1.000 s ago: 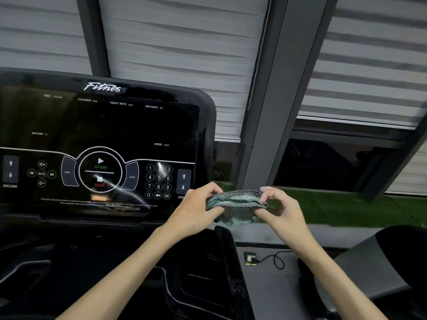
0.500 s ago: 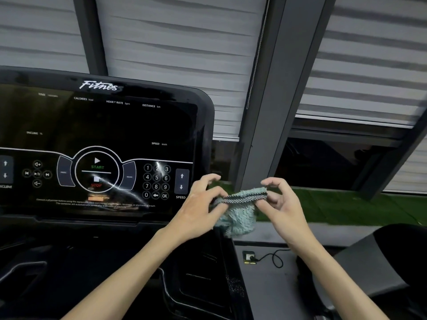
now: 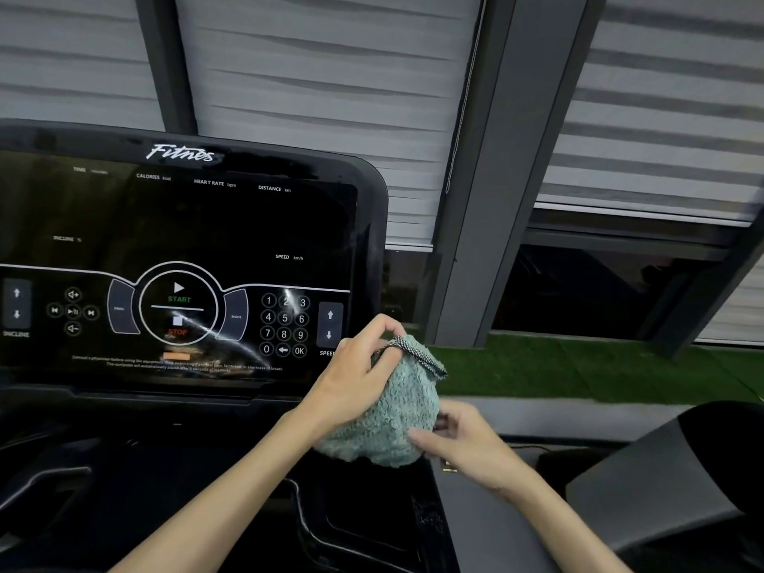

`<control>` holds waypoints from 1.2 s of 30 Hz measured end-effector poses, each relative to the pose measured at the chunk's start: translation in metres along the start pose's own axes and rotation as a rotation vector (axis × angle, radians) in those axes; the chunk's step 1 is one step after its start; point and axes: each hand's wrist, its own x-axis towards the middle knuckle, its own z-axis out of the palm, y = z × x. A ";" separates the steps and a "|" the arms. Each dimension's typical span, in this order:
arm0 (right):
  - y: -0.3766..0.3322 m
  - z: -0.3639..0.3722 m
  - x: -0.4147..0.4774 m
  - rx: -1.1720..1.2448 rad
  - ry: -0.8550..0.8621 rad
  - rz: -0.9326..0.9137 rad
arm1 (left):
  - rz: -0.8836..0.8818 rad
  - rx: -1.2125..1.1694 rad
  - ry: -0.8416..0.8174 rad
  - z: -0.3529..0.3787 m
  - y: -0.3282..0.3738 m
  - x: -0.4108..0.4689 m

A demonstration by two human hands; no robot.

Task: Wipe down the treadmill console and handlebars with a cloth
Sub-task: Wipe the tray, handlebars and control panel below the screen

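Head view showed left hand pinching the cloth at its hem, right hand holding it below that grip; bunched into a firm pad, it would likely wipe the console evenly.

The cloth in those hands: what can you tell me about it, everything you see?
The cloth is pale green and fluffy, like microfibre, with a dark-and-white woven band along its top edge. It hangs bunched in the air beside the lower right corner of the console. The left hand grips its top; the right hand pinches its lower right side.
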 end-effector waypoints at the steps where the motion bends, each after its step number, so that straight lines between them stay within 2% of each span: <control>1: 0.002 0.001 0.003 -0.042 0.010 -0.016 | 0.023 0.012 0.008 -0.003 0.001 -0.001; 5: 0.004 0.001 0.017 -0.214 0.143 -0.114 | 0.165 0.110 -0.060 -0.016 0.001 -0.005; 7: 0.003 -0.006 0.023 -0.292 0.250 -0.195 | 0.288 0.241 -0.177 -0.023 -0.002 -0.011; 10: -0.002 -0.021 0.026 -0.324 0.319 -0.298 | 0.407 0.501 -0.374 -0.026 -0.016 -0.020; 12: -0.005 -0.031 0.029 -0.411 0.348 -0.339 | 0.425 0.595 -0.447 -0.020 -0.027 -0.024; 16: -0.009 -0.035 0.031 -0.484 0.324 -0.336 | 0.306 0.625 -0.569 -0.010 -0.038 -0.023; 17: -0.011 -0.035 0.029 -0.480 0.317 -0.327 | 0.262 0.547 -0.529 -0.007 -0.038 -0.021; 20: -0.017 -0.035 0.027 -0.426 0.288 -0.315 | 0.137 0.336 -0.254 -0.001 -0.036 -0.012; 22: -0.019 -0.035 0.025 -0.359 0.256 -0.312 | 0.042 0.262 -0.162 0.006 -0.036 -0.005; 24: -0.021 -0.036 0.025 -0.301 0.229 -0.316 | 0.008 0.231 -0.178 0.012 -0.036 0.000; 28: -0.028 -0.036 0.023 -0.239 0.166 -0.322 | 0.012 0.338 -0.217 0.020 -0.034 0.004; 33: -0.026 -0.045 0.023 -0.192 0.094 -0.163 | -0.016 0.383 -0.213 0.016 -0.031 0.006; 36: -0.026 -0.045 0.021 -0.109 0.089 -0.128 | 0.022 0.375 -0.172 0.012 -0.030 0.007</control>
